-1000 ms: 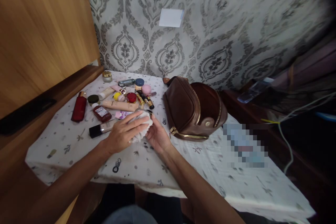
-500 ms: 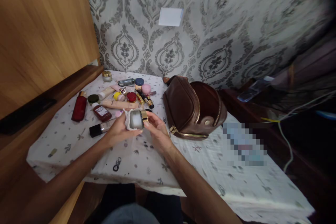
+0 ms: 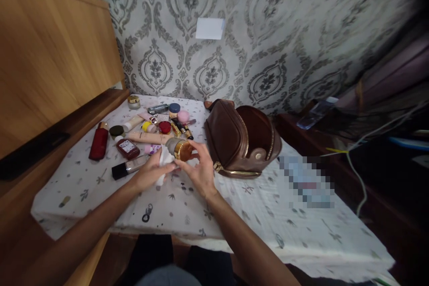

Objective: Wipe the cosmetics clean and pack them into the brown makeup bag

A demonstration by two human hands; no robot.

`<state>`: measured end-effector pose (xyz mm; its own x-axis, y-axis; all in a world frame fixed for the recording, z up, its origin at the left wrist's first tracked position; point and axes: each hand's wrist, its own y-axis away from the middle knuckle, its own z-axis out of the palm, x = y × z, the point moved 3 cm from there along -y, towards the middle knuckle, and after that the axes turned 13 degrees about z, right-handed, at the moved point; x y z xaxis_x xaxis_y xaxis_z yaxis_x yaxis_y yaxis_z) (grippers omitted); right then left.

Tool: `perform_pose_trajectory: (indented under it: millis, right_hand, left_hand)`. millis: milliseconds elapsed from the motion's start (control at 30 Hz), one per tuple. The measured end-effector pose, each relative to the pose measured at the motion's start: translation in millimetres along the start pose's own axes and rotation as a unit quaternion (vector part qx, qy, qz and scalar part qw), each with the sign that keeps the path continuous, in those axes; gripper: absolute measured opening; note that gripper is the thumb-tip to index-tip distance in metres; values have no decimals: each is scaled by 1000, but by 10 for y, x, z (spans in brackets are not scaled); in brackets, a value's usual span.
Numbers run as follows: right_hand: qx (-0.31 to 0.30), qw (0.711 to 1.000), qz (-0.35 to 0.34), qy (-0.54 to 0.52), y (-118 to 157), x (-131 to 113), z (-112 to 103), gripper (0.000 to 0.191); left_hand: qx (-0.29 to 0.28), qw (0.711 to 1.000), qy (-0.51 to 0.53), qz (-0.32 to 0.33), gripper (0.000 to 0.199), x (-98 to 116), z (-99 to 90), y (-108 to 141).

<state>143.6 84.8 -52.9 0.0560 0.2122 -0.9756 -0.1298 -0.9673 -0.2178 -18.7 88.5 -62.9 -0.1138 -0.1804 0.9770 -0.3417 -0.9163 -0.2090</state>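
Above the middle of the cloth-covered table, a glass cosmetic jar with a gold lid is held tilted, its lid turned toward me. My right hand grips the jar at the lid, fingers and thumb around it. My left hand pinches a crumpled white wipe close against the jar's left side. Just behind the hands lie a long beige tube and a pink-and-white item. A foundation bottle with a black cap rests by my left hand, partly hidden by it.
An open brown cosmetic bag stands to the right of the hands. Several cosmetics, among them a red bottle and a dark-red bottle, lie on the left. A wooden cabinet borders the table's left side.
The jar has been turned so that its gold lid faces me more. The white wipe has shifted from around the jar's base to lower down at its left side.
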Motion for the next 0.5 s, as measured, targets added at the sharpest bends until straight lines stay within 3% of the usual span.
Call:
perform_pose_trajectory:
  millis: [100, 200, 367, 500]
  right_hand:
    - [25, 998, -29, 59, 25, -29, -9, 47]
    - [18, 996, -42, 83, 32, -42, -8, 45]
    - [-37, 997, 14, 71, 35, -86, -69, 44]
    - [-68, 996, 57, 8, 66, -302, -259, 37]
  left_hand:
    - [6, 999, -54, 6, 48, 34, -16, 16]
    - [10, 996, -85, 6, 60, 94, -19, 40]
    - [-23, 994, -102, -24, 75, 106, 26, 67]
    - [-48, 994, -89, -35, 56, 56, 68, 39]
